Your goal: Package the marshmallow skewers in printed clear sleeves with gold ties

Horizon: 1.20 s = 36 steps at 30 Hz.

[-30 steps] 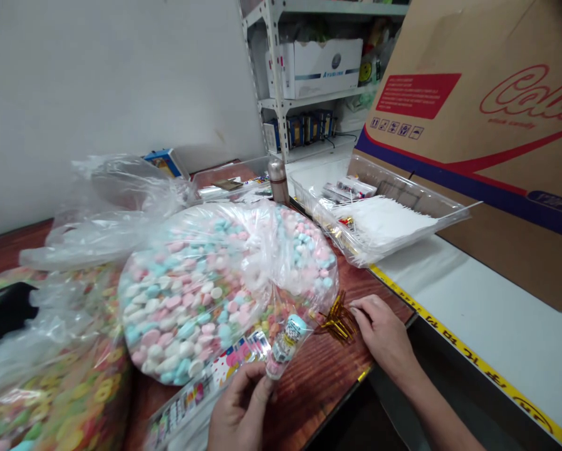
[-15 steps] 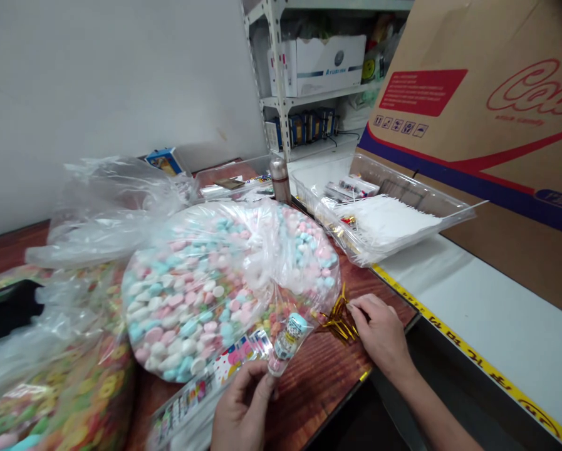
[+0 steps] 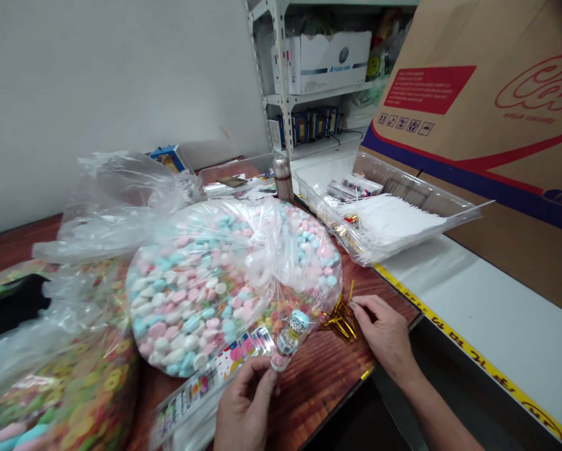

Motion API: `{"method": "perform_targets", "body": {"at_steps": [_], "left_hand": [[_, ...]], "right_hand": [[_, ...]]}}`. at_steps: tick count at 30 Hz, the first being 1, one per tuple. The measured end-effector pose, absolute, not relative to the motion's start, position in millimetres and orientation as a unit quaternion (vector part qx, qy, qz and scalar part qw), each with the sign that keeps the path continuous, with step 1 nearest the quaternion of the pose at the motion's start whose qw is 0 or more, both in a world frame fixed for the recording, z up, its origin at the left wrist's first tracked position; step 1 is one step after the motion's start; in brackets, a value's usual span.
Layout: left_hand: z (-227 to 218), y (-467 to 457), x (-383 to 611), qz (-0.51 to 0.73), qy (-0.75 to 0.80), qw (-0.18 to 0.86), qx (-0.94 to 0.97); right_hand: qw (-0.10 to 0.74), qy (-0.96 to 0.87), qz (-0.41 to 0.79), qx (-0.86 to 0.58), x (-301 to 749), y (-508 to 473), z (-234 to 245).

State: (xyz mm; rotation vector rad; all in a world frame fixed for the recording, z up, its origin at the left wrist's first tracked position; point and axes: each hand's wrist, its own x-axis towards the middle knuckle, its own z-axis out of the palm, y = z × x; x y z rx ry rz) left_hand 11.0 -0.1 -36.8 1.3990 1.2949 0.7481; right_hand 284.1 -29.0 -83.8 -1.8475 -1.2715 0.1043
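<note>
My left hand [image 3: 245, 401] is closed, thumb and fingers pinching the lower end of a small clear candy bag [image 3: 290, 335]. Blue and pink pieces show through its printed film, and its open-looking end points up and right. Fingertips of my right hand [image 3: 386, 332] are pinched on a gold twist tie [image 3: 351, 292], which stands up from a loose pile of gold twist ties [image 3: 339, 322] on the wooden table [image 3: 330, 382]. Beneath and beside my left hand lies a stack of flat printed bags [image 3: 191, 401], partly covered by it.
A large clear bag of pastel marshmallow-like candies [image 3: 182, 300] fills the table's middle. Another bag of ring-shaped candies [image 3: 106, 382] lies at left. Behind stand a metal bottle [image 3: 283, 180] and a clear tray of white sticks [image 3: 393, 216]. A big carton [image 3: 450, 138] rises at right.
A gold twist tie now stands up at my right fingertips above the pile. My left hand keeps the small candy bag in nearly the same spot; the view has shifted slightly.
</note>
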Motion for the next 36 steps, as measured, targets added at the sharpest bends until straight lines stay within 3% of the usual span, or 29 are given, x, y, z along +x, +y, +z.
{"method": "perform_targets", "body": {"at_steps": [5, 10, 14, 23, 26, 32, 36], "left_hand": [[-33, -2, 15, 0.302, 0.528, 0.415, 0.677], [-26, -5, 31, 0.31, 0.469, 0.224, 0.796], [-27, -8, 37, 0.31, 0.461, 0.106, 0.825], [-40, -13, 28, 0.339, 0.436, 0.084, 0.829], [-38, -12, 29, 0.349, 0.45, 0.152, 0.808], [-28, -6, 43, 0.395, 0.522, 0.604, 0.454], [-29, -5, 53, 0.435, 0.456, 0.734, 0.252]], "right_hand": [[0.453, -0.498, 0.058, -0.737, 262, -45, -54], [0.467, -0.526, 0.352, -0.618, 196, -60, -18], [0.483, -0.451, 0.473, -0.583, 160, -55, -25], [0.496, -0.361, 0.532, -0.584, 155, -47, -49], [0.493, -0.382, 0.51, -0.592, 154, -47, -47], [0.486, -0.481, 0.357, -0.636, 150, -48, -47], [0.51, -0.458, 0.345, -0.641, 150, -45, -46]]}}
